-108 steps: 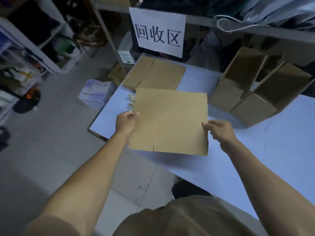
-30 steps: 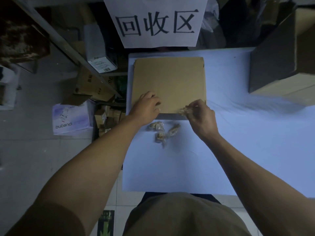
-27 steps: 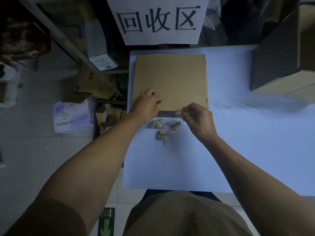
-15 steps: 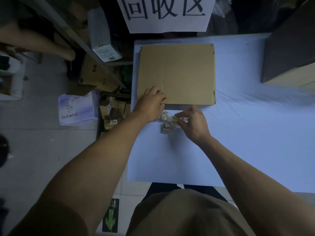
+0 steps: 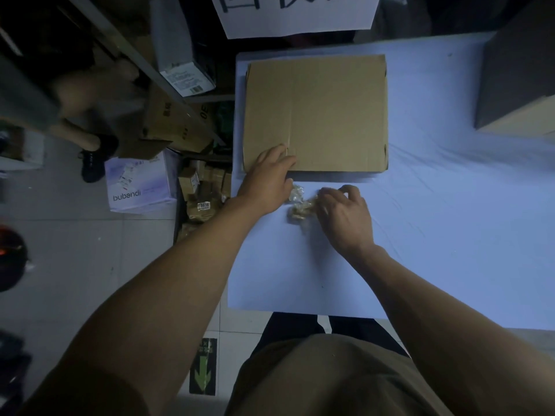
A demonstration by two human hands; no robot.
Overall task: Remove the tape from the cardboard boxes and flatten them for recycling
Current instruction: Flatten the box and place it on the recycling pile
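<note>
A flattened brown cardboard box (image 5: 324, 109) lies on a stack at the far left corner of the pale blue table (image 5: 435, 223). My left hand (image 5: 267, 178) rests with straight fingers on the cardboard's near left corner. Just in front of that edge lie crumpled wads of clear tape (image 5: 298, 205). My right hand (image 5: 342, 214) is over the wads, its fingers curled onto the right side of the pile, hiding part of it.
An upright cardboard box (image 5: 522, 85) stands at the table's far right. A white paper sign (image 5: 297, 16) hangs behind the stack. Left of the table are small cartons (image 5: 174, 121), a white "bubandi" box (image 5: 141, 184) and another person's leg and shoe (image 5: 90, 151) on the tiled floor.
The flattened box, held in the air earlier, now lies on the stack. My right hand came off the cardboard's near edge with a tape scrap and moved down to the wads.
</note>
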